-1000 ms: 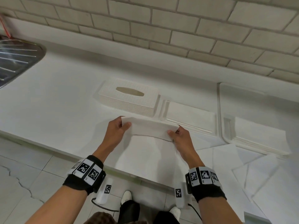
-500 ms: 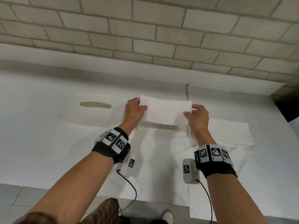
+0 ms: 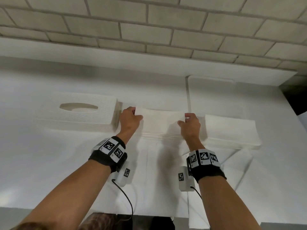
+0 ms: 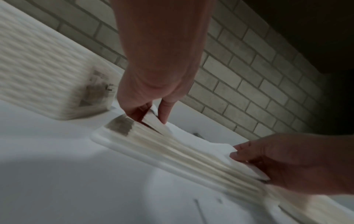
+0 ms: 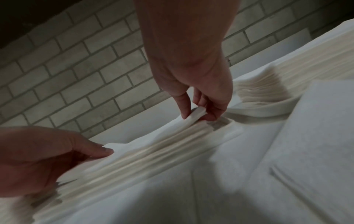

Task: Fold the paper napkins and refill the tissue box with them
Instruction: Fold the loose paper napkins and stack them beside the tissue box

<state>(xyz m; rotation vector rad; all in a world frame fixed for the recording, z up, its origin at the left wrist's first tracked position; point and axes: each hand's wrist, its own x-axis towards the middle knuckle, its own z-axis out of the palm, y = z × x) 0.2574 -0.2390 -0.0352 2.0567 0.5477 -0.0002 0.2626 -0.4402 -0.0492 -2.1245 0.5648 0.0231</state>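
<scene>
A folded white napkin [image 3: 161, 117] is stretched between my two hands, low over a stack of folded napkins [image 3: 159, 132] lying in the white box base [image 4: 153, 157]. My left hand [image 3: 135, 114] pinches its left end [image 4: 153, 119] between thumb and fingers. My right hand [image 3: 185, 119] pinches the right end [image 5: 197, 113] the same way. The white textured tissue box lid [image 3: 78, 113], with an oval slot, lies on the counter just left of my left hand.
A second stack of napkins [image 3: 230, 131] lies to the right in another tray. Unfolded napkins [image 3: 156, 176] are spread on the white counter [image 3: 41, 163] in front. A flat white lid [image 3: 211, 92] lies behind, below the brick wall [image 3: 149, 30].
Both hands carried the folded napkin forward from near the counter's front edge, lifted it, then lowered it onto the stack beside the lid. The head view has shifted right.
</scene>
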